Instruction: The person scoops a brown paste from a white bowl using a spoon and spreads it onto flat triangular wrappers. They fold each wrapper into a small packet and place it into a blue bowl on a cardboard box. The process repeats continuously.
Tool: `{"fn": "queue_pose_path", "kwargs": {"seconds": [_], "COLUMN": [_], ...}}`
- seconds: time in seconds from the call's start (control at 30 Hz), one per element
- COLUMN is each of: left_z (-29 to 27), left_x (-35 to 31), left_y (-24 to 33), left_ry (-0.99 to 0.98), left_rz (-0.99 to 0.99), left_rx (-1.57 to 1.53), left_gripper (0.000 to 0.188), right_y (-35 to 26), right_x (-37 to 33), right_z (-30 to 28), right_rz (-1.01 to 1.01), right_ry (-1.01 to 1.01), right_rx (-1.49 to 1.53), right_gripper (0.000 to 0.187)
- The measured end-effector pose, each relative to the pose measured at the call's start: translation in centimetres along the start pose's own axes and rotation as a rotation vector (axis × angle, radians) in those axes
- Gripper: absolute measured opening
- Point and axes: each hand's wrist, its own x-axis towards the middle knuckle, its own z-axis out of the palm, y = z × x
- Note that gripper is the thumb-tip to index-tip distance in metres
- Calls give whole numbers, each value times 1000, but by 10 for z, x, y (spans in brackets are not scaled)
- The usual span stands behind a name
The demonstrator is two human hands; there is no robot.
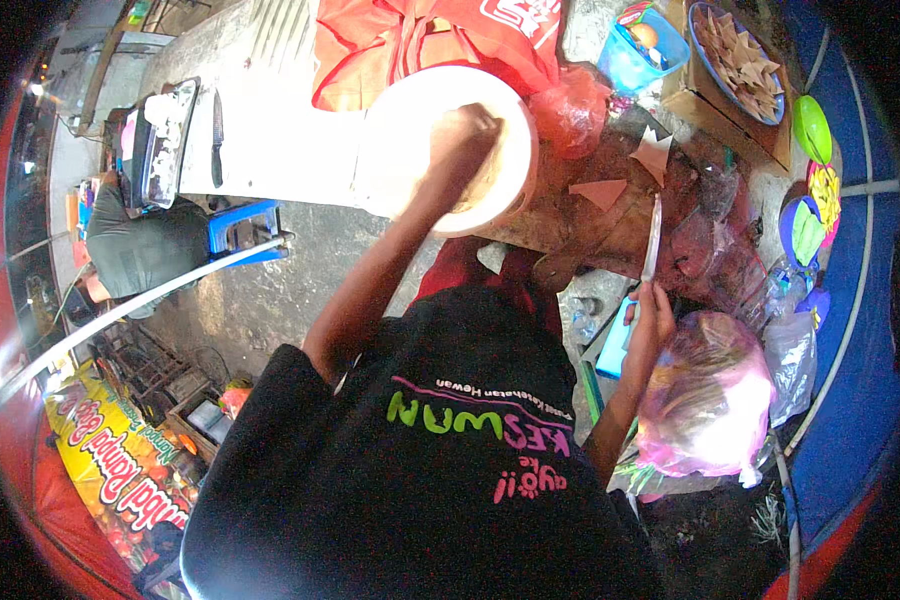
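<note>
A round white tub [515,190] stands in front of me, its inside washed out by glare. My left hand [467,130] reaches into it with curled fingers. What those fingers hold, if anything, is hidden. Off to the right, my right hand [653,312] is closed round the lower end of a knife [654,235], whose pale narrow blade points away from me. Beyond the blade's tip lies a light, jagged-edged piece [654,155] of paper-like material. A brown triangular piece [600,191] rests between that and the tub.
Behind the tub sits a red bag [400,50], with a red plastic bag [573,110] beside it. Far right are a blue basket [642,50] and a blue-rimmed plate [698,50] of brown pointed pieces on a cardboard box [705,120]. Another knife [217,140] lies left. A person [150,245] sits nearby.
</note>
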Motion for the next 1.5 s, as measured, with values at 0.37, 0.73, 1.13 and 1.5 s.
{"fn": "queue_pose_path", "kwargs": {"seconds": [0.37,0.73,1.13,1.5], "left_z": [-8,-29,-82,-99], "left_x": [-18,20,87,73], "left_y": [-91,-101,-145,-149], "left_ry": [-436,-496,-360,-316], "left_rz": [-270,172,824,620], "left_rx": [-88,50,105,-124], "left_gripper": [35,52,20,19], "right_y": [-26,-2,10,-1], "right_x": [-31,-74,-98,-99], "right_z": [77,115,147,157], "right_rz": [-131,-89,-199,-207], "right_ry": [-72,124,172,168], "right_rx": [33,135,264,157], "right_gripper": [26,26,23,23]}}
